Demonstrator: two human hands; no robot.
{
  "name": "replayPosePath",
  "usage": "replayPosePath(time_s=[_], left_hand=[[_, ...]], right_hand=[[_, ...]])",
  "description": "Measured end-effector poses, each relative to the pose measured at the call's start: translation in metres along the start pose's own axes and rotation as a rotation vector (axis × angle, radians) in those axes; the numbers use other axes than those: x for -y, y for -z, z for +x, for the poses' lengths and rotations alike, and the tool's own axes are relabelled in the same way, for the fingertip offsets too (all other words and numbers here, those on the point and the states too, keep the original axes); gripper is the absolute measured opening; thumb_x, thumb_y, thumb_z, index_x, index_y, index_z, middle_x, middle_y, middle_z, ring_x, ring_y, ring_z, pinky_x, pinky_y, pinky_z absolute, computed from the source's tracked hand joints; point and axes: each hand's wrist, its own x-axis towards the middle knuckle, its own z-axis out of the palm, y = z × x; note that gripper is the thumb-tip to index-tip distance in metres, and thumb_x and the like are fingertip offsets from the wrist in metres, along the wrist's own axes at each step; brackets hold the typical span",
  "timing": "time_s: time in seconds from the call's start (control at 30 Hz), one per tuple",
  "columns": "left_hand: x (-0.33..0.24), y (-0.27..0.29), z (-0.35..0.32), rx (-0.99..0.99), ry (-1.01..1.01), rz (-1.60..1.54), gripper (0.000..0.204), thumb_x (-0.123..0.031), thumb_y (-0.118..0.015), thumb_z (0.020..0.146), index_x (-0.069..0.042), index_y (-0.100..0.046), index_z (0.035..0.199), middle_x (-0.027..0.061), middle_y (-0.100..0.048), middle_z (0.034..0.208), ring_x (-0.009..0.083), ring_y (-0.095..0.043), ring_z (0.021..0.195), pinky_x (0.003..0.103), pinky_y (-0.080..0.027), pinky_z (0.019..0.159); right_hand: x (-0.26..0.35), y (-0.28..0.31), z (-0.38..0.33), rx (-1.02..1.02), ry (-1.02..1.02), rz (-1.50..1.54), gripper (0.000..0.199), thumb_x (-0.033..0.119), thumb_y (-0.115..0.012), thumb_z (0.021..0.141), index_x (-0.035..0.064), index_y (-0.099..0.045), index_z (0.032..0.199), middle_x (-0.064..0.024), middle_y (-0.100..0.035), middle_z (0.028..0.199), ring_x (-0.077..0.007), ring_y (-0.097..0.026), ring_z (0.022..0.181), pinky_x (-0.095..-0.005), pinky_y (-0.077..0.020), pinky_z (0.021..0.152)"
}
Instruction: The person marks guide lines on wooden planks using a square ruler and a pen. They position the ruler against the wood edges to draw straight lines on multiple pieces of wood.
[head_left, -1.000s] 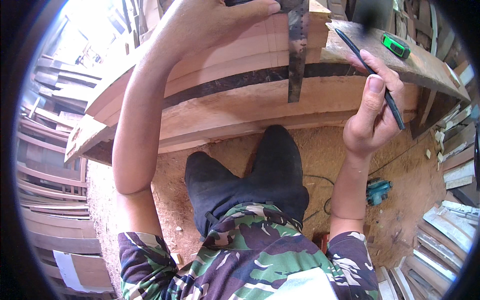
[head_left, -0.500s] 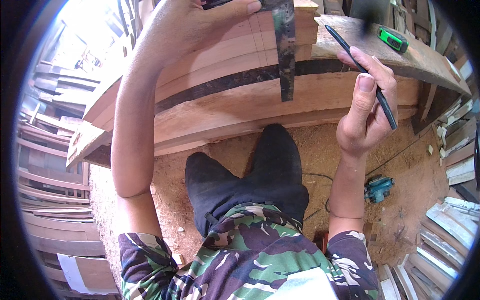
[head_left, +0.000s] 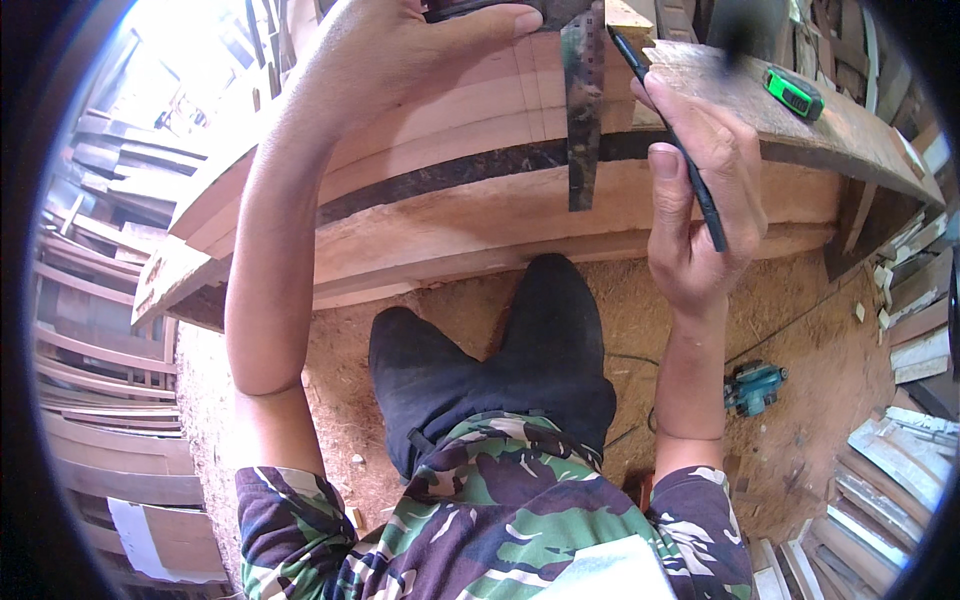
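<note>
My left hand (head_left: 400, 55) is closed around the dark stock of a try square (head_left: 583, 130), its thumb lying along the top. The square's metal blade hangs down across the front of a curved wooden piece (head_left: 480, 105), crossing a dark band below it. Thin pencil lines run on the wood to the left of the blade. A slim black pencil (head_left: 692, 175) is pinched in my right hand (head_left: 715, 180); its upper tip is close to the right side of the blade. The top of my left hand is cut off by the frame.
A green and black tape measure (head_left: 794, 93) lies on the curved wooden board at the right. On the dusty floor (head_left: 480, 320) sits a teal power tool (head_left: 755, 388) with a cord. Wooden offcuts (head_left: 890, 490) are heaped at right, and curved wooden pieces (head_left: 120, 430) are stacked at left.
My right hand has moved left with the pencil, bringing its tip near the blade. The try square and my left hand have shifted slightly right.
</note>
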Motion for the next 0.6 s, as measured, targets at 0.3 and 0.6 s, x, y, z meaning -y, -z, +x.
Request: replayPosePath(time_s=[0.3, 0.6], left_hand=[[-0.013, 0.0, -0.001, 0.01, 0.029, 0.022, 0.023, -0.024, -0.079, 0.098, -0.001, -0.077, 0.099, 0.0018, -0.066, 0.072, 0.0098, -0.06, 0.062, 0.028, -0.047, 0.056], [-0.012, 0.004, -0.002, 0.069, 0.039, -0.061, 0.024, -0.023, -0.077, 0.101, 0.001, -0.077, 0.1, 0.0006, -0.065, 0.07, 0.0079, -0.057, 0.059, 0.027, -0.044, 0.053]], right_hand=[[0.012, 0.013, -0.022, 0.122, 0.004, -0.165, 0.031, 0.009, -0.077, 0.093, 0.0057, -0.079, 0.124, -0.0067, -0.08, 0.11, -0.0268, -0.07, 0.099, -0.0411, -0.0498, 0.092], [0.018, 0.017, 0.005, 0.179, -0.036, -0.119, 0.012, 0.007, -0.074, 0.091, 0.0059, -0.08, 0.101, -0.0048, -0.074, 0.088, -0.0262, -0.066, 0.086, -0.0403, -0.0472, 0.089]])
